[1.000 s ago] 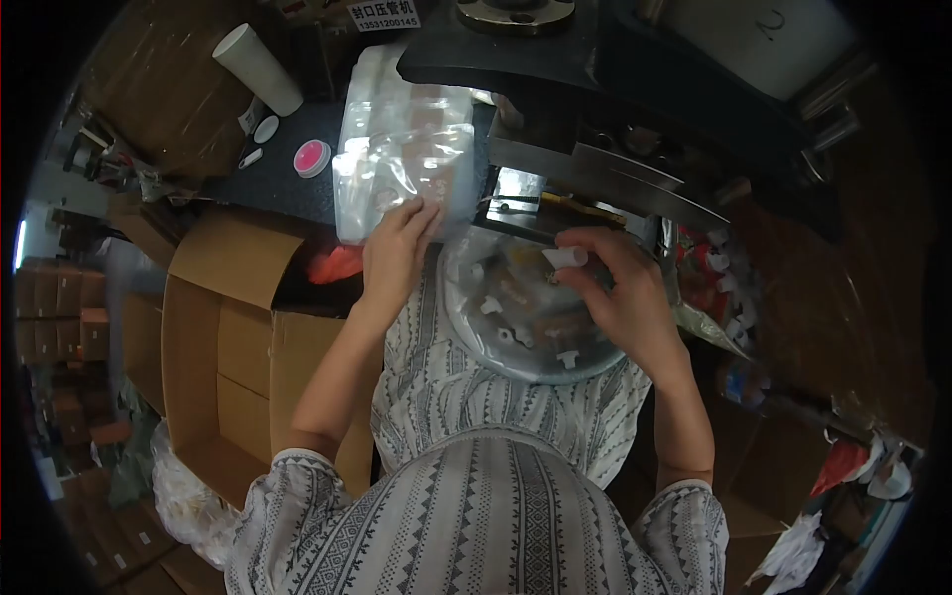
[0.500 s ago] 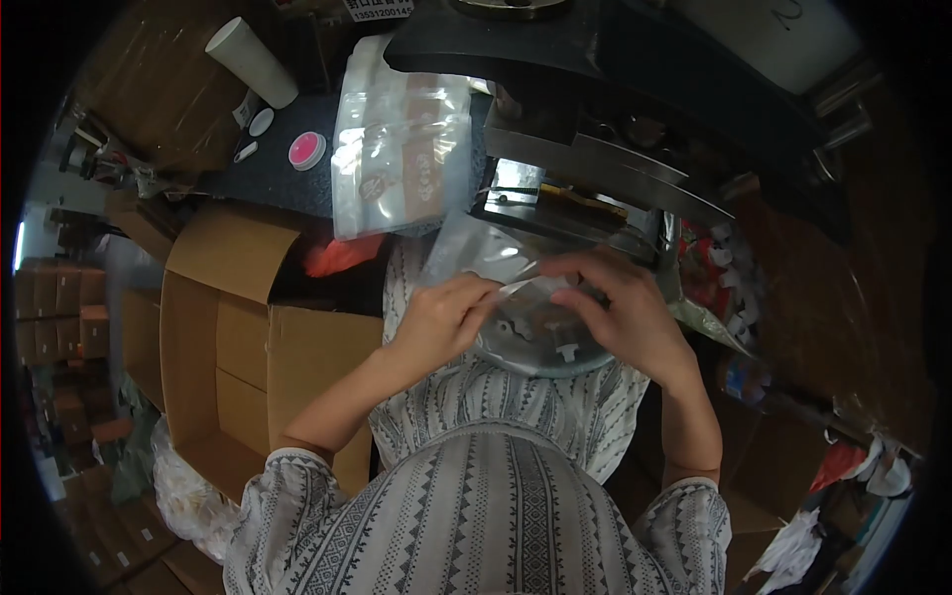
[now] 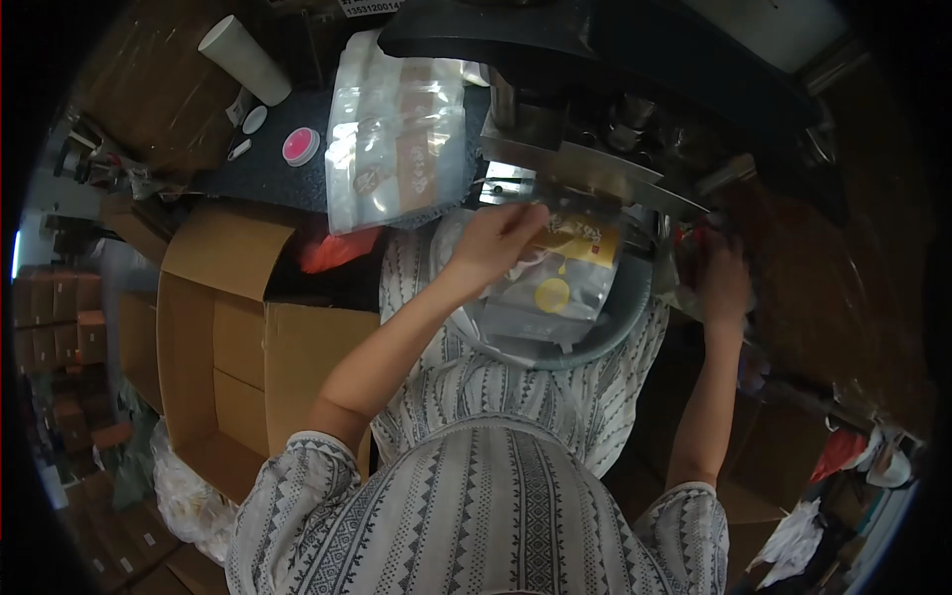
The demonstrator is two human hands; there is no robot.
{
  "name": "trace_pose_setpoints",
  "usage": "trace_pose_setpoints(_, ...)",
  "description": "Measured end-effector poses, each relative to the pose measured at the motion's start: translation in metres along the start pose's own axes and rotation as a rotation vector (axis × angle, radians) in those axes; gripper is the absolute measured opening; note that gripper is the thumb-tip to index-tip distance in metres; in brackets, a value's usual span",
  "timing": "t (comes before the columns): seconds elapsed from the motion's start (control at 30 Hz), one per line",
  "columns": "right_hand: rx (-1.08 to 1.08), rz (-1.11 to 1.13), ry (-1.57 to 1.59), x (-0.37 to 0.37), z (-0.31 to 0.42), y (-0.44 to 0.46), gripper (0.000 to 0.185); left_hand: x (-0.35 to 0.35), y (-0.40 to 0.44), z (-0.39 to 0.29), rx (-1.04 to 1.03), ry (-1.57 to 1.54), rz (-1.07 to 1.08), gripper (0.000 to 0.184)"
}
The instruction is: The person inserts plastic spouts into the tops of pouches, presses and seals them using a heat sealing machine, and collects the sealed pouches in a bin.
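Observation:
My left hand [image 3: 496,245] is closed, pinching the top edge of a clear plastic pouch [image 3: 580,278] with a yellow printed band and a yellow circle. The pouch hangs at the front of a dark machine with a metal bar [image 3: 595,174], over a round grey basin [image 3: 633,315] on my lap. Small pale pieces lie in the basin, partly covered by the pouch. My right hand [image 3: 725,283] is off to the right, at an opened bag with red and white items [image 3: 689,243]. Its fingers are blurred and partly in shadow, so what they hold is unclear.
Left of the machine lies a stack of clear pouches [image 3: 397,149]. Beside it are a pink-topped round tub [image 3: 300,146] and a white cup [image 3: 244,61]. An open cardboard box [image 3: 213,347] stands to my left, with a red item [image 3: 337,250] behind its flap.
My hands were together over the basin, holding a clear bag. My left hand has moved up and holds the yellow-printed pouch; my right hand has swung right to the red and white items.

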State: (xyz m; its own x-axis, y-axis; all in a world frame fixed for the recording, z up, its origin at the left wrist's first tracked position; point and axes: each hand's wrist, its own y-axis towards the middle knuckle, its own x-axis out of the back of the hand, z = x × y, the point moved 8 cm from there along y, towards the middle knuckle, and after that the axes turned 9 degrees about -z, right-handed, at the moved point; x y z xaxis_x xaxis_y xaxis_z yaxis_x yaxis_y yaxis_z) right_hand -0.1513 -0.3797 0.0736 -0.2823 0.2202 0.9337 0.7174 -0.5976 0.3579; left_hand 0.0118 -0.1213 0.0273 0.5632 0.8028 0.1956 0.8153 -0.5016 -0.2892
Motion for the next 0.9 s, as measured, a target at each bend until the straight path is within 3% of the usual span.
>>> trace_pose_setpoints(0.03, 0.001, -0.008, 0.002, 0.002, -0.001, 0.003, 0.024, 0.020, 0.001, -0.012, -0.193, 0.275, -0.115, 0.040)
trace_pose_setpoints(0.1, -0.033, 0.096, 0.242, -0.003, 0.000, 0.001, 0.020, 0.082, -0.017, -0.041, -0.581, 0.339, -0.587, 0.047)
trace_pose_setpoints(0.13, -0.038, 0.102, 0.245, 0.000, 0.003, -0.001, 0.020, 0.089, -0.019, -0.038, -0.812, 0.807, -0.685, 0.058)
trace_pose_setpoints(0.17, -0.036, 0.125, 0.240, 0.005, 0.008, -0.001, 0.020, 0.091, -0.022, -0.026, -0.810, 0.807, -0.684, 0.058)
trace_pose_setpoints(0.23, -0.030, 0.137, 0.241, 0.021, 0.017, 0.002, 0.019, 0.073, -0.039, -0.016, -0.963, 1.178, -0.604, 0.040)
trace_pose_setpoints(0.27, -0.067, 0.109, 0.396, 0.034, 0.018, -0.001, 0.020, 0.081, -0.044, -0.017, -0.970, 1.180, -0.603, 0.040)
trace_pose_setpoints(0.33, -0.105, 0.092, 0.544, 0.052, 0.025, -0.005, 0.021, 0.114, -0.042, -0.006, -0.537, 0.838, -0.555, 0.021)
trace_pose_setpoints(0.37, -0.063, 0.124, 0.707, 0.060, 0.039, -0.006, 0.022, 0.117, -0.057, -0.023, -0.575, 0.792, -0.702, 0.006)
trace_pose_setpoints(0.5, 0.182, 0.142, 1.013, 0.086, 0.125, -0.015, 0.022, 0.092, -0.088, -0.052, -0.651, 0.715, -0.658, 0.006)
trace_pose_setpoints(0.57, 0.552, -0.085, 0.900, 0.103, 0.161, -0.026, 0.024, 0.079, -0.095, -0.060, -0.682, 0.663, -0.549, 0.004)
trace_pose_setpoints(0.6, 0.554, -0.086, 0.903, 0.102, 0.163, -0.026, 0.024, 0.077, -0.097, -0.060, -0.681, 0.666, -0.552, 0.004)
trace_pose_setpoints(0.67, 0.625, 0.110, 1.028, 0.095, 0.175, -0.032, 0.028, 0.052, -0.095, -0.057, -0.746, 0.626, -0.281, 0.005)
trace_pose_setpoints(0.7, 0.628, 0.111, 1.029, 0.094, 0.174, -0.031, 0.028, 0.047, -0.093, -0.054, -0.744, 0.626, -0.284, 0.005)
trace_pose_setpoints(0.77, 0.392, 0.369, 1.074, 0.066, 0.159, -0.023, 0.026, 0.018, -0.080, -0.035, -0.634, 0.523, -0.024, 0.012)
trace_pose_setpoints(0.8, 0.390, 0.367, 1.070, 0.066, 0.154, -0.021, 0.026, 0.008, -0.074, -0.035, -0.638, 0.519, -0.021, 0.012)
trace_pose_setpoints(0.87, 0.158, 0.290, 0.993, 0.060, 0.126, -0.011, 0.028, -0.013, -0.046, 0.001, -0.021, 0.065, 0.164, 0.015)
trace_pose_setpoints(0.9, 0.155, 0.288, 0.992, 0.060, 0.119, -0.011, 0.028, -0.016, -0.034, 0.000, -0.022, 0.066, 0.167, 0.015)
